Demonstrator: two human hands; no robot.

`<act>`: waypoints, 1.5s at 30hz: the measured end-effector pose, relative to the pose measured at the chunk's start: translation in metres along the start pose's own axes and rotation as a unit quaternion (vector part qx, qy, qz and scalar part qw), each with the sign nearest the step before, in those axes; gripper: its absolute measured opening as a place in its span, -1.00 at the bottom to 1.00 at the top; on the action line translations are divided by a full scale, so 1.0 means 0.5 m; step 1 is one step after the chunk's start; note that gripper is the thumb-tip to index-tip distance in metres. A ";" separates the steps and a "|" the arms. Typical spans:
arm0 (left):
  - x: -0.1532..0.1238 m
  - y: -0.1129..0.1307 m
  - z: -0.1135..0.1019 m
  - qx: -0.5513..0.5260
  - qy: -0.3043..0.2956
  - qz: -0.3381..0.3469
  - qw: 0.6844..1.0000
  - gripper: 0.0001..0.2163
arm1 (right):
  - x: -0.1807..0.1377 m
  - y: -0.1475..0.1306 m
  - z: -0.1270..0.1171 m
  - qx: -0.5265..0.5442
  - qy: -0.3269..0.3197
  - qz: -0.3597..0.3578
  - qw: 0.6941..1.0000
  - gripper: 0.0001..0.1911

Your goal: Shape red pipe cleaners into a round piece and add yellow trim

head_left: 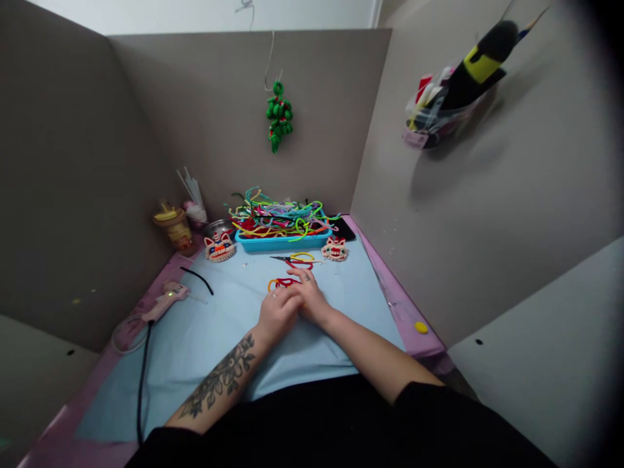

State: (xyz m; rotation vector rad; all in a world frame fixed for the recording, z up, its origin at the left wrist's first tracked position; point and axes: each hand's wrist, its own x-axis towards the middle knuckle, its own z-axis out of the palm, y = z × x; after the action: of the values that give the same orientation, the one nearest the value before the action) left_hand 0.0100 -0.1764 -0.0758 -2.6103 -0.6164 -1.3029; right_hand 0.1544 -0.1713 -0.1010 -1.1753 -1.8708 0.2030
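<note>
My left hand [277,315] and my right hand [313,298] meet over the blue cloth, fingers curled in and touching each other. Between and just beyond the fingertips shows a bent red and orange pipe cleaner piece [283,283]; both hands appear closed on it, and much of it is hidden under them. A little farther off lies a pair of scissors [295,259] with dark blades and loop handles of yellow and red. Two lion-head pieces, one larger [220,247] at left and one smaller [335,249] at right, rest behind the hands.
A blue tray [283,243] heaped with colourful pipe cleaners stands at the back. At left are a pink glue gun [168,299] with cable, a black pipe cleaner [197,279] and a lidded cup [176,231]. Partition walls enclose the table; a pen holder [429,123] hangs right.
</note>
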 end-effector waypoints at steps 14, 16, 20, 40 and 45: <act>0.009 0.079 -0.036 -0.171 -0.034 0.094 0.980 -0.85 | 0.011 0.016 -0.014 0.119 0.080 0.134 0.981 -0.95; 0.012 0.033 -0.036 -0.142 0.021 -0.045 0.989 -0.77 | 0.016 0.029 -0.018 0.172 0.081 0.163 0.968 -0.93; 0.024 -0.040 -0.030 -0.072 0.011 -0.191 0.979 -0.91 | 0.018 0.044 -0.024 0.207 0.060 0.163 0.963 -0.88; -0.016 -0.058 0.009 -0.061 -0.069 -0.224 0.970 -0.79 | 0.003 0.016 -0.023 0.201 0.074 0.137 0.967 -0.88; -0.018 -0.061 0.012 -0.091 -0.061 -0.235 0.966 -0.79 | 0.002 0.009 -0.031 0.166 0.072 0.105 0.978 -0.90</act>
State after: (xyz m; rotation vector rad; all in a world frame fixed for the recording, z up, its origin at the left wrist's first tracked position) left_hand -0.0038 -0.1494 -0.0878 -2.8154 -1.2570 -1.3774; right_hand 0.1686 -0.1726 -0.0936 -1.1199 -1.5150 0.5131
